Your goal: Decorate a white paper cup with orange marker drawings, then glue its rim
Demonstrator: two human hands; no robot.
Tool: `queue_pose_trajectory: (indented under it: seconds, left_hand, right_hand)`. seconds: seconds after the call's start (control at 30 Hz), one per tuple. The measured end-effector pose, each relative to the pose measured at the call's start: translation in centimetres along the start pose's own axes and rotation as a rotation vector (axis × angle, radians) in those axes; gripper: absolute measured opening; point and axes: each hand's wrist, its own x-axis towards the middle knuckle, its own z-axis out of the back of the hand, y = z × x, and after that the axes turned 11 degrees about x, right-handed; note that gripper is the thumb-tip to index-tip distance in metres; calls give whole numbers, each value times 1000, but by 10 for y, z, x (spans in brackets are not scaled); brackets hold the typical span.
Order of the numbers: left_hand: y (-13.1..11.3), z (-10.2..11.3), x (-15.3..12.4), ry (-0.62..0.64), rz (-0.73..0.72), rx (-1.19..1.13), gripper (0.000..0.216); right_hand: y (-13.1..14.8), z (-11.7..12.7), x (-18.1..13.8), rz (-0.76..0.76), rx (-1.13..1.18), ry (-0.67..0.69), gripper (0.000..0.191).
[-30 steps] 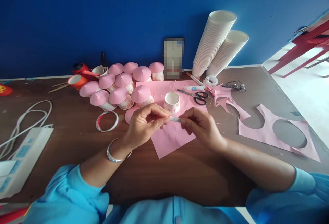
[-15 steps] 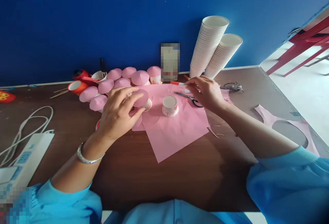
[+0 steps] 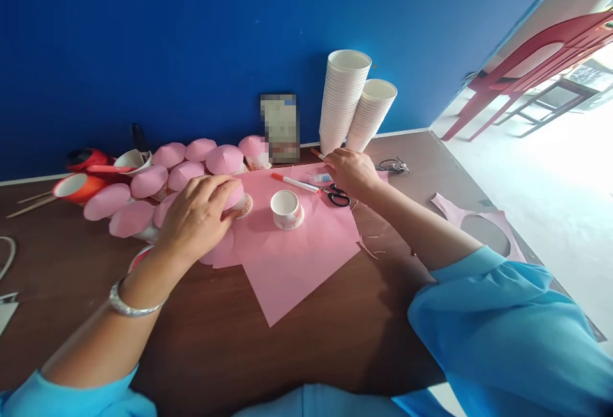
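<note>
My left hand (image 3: 196, 216) is curled over a pink-topped paper cup (image 3: 238, 198) at the edge of the cluster of pink-capped cups (image 3: 158, 181). My right hand (image 3: 352, 171) reaches to the back of the table, fingers bent over the black scissors (image 3: 339, 196) and a small glue tube (image 3: 320, 177); what it grips is hidden. A small white cup (image 3: 286, 208) stands upside down on the pink paper sheet (image 3: 292, 257) between my hands. An orange-capped marker (image 3: 294, 182) lies on the sheet behind it.
Two tall stacks of white paper cups (image 3: 352, 107) lean against the blue wall. Red cups (image 3: 76, 184) sit at the far left. Cut pink paper scraps (image 3: 479, 222) lie to the right. A red chair (image 3: 536, 59) stands off the table's right end.
My hands parted from the small item held between them. The marker now lies on the pink sheet. My left hand went to the pink-topped cup, my right hand to the scissors and glue. The view swung right.
</note>
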Motion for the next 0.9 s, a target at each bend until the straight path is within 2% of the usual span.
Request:
queue_pose_trajectory:
  seconds: [0.13,0.33,0.5,0.63,0.73,0.83,0.9]
  left_hand:
    - [-2,2,0,-1,4,9,41]
    - [-4,14,1,-25,8,47,53]
    - [-12,40,-1,-131,6,37,59]
    - [-30,56,-7,-234,-19,28,58]
    - [-48,61,-10,-244,-81,-45,55]
    - [-64,65,-10,-242,-131,-70,53]
    - [-73,68,-8,-257,-145,-51,53]
  right_hand:
    - [-11,3,2,-72,-62,41,30]
    - [-7,-1,18,-131,-108,85,30]
    - [-5,2,25,-163,-119,106,31]
    - [-6,3,26,-160,-119,101,31]
    - [-4,7,25,-166,-115,63,31]
    - [4,20,8,-144,-102,-18,34]
    - [13,32,-17,-21,-25,-142,35]
